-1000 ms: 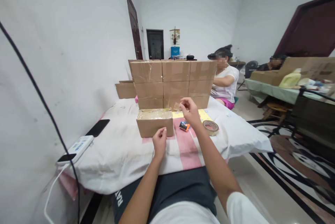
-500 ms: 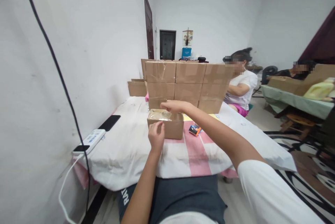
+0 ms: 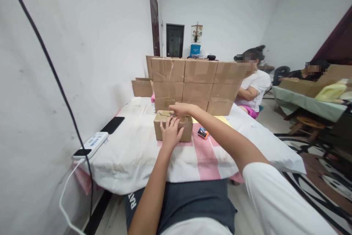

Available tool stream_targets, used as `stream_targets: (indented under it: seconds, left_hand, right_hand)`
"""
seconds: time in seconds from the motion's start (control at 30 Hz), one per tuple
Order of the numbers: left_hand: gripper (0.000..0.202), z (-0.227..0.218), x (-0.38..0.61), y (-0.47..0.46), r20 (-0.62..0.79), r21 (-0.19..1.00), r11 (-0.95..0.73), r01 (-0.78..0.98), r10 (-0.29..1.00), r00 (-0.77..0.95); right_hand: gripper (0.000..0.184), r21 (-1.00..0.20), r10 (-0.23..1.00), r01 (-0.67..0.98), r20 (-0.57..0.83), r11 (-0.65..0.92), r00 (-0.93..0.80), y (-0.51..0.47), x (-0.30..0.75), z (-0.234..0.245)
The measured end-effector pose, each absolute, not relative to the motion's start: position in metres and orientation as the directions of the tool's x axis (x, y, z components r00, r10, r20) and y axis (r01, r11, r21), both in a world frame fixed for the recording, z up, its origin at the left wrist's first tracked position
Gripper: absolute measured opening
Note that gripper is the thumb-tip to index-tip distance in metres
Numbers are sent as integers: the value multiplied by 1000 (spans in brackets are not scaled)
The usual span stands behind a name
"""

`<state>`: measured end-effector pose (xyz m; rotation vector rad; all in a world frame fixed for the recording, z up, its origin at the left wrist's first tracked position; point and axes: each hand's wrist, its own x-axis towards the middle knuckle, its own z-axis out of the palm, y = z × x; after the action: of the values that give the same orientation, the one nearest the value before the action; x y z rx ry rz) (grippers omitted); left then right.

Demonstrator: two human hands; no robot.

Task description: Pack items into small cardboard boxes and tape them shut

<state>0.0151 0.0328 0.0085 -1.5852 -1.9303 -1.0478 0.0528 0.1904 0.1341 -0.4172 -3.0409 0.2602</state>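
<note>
A small cardboard box (image 3: 161, 133) with tape on its top stands on the white and pink cloth of the table (image 3: 132, 158) in front of me. My left hand (image 3: 171, 131) rests against the box's front edge, fingers spread over the rim. My right hand (image 3: 180, 110) reaches across the box top, fingers together and pressed down on the tape. Behind the box rises a stack of sealed cardboard boxes (image 3: 196, 84).
A small orange and black object (image 3: 202, 133) lies right of the box. A black phone (image 3: 112, 125) and a white power strip (image 3: 92, 144) sit at the table's left edge. A person in white (image 3: 253, 88) sits behind the stack; another person (image 3: 313, 72) at a far table.
My right hand moved from above the tape roll over to the box top. My left hand rose from the cloth and spread against the box. The view shifted; the tape roll is no longer seen.
</note>
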Motion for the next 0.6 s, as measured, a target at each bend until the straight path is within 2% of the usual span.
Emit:
stream_targets:
  seconds: [0.2,0.37,0.6]
  left_hand:
    - [48,4,23,28,725,270,72,960,641,-252]
    - [49,2,23,26,732,264,73,962,634,-249]
    - [46,0,24,25,732,268,92,959,628,-265]
  right_hand:
    - [40,-293,319,267,147,918,-936,194,57,114]
    - [38,-403,318,201,248,893,-915,193,67,125]
    - [51,-441,227,127,182,888,-957,195,83,140]
